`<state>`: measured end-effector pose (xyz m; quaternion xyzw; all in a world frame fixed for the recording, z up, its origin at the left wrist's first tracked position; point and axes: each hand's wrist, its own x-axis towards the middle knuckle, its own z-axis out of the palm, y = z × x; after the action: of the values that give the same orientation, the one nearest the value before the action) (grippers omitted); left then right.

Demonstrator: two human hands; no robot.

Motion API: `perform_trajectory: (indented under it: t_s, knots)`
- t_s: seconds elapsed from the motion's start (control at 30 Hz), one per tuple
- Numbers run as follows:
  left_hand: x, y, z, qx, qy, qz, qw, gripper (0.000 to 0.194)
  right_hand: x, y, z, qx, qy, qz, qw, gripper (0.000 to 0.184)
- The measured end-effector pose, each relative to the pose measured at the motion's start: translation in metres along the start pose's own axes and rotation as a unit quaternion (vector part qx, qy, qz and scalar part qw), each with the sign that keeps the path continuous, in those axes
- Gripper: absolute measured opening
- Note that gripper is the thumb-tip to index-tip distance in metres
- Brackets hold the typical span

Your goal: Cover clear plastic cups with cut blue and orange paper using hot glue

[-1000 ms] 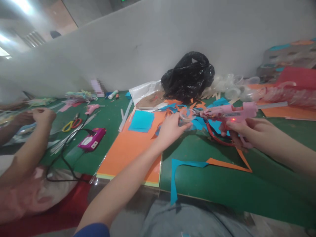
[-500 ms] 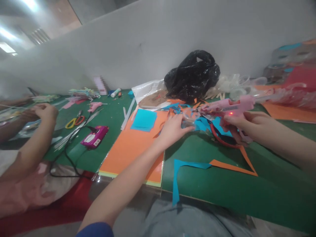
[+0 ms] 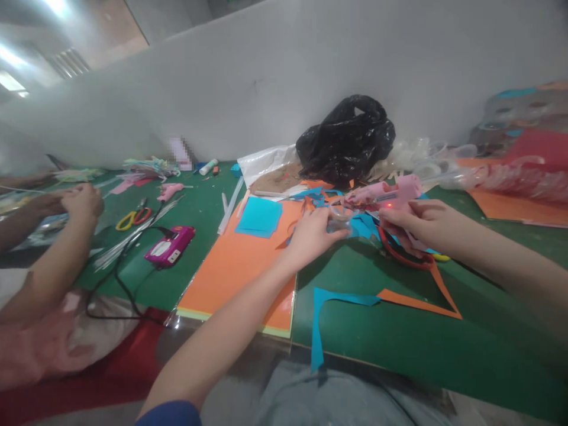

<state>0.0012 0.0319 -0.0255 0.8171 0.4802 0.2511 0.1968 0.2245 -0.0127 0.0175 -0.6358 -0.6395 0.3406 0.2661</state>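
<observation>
Closely, hands (image 3: 313, 234) — smooth pink glue gun (image 3: 386, 198), clear plastic piece (image 3: 339, 220) (curved)

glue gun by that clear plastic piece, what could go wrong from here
The glue gun, gripped in the right hand with its red light lit, has its nozzle aimed at the clear plastic piece held by the left hand. If the gun is hot, glue could burn those fingers. Glue might also drip onto the blue scraps below, sticking them to the piece.
</observation>
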Motion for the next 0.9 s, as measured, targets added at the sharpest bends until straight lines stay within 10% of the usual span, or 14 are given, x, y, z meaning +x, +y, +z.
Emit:
perform_trajectory:
  t_s: [0.9]
  knots:
    - [-0.0005,-0.0014,0.0023,0.009,0.003,0.008,1.0,0.022,0.0036,0.0065,0.002,-0.076,0.01,-0.032,0.997,0.074]
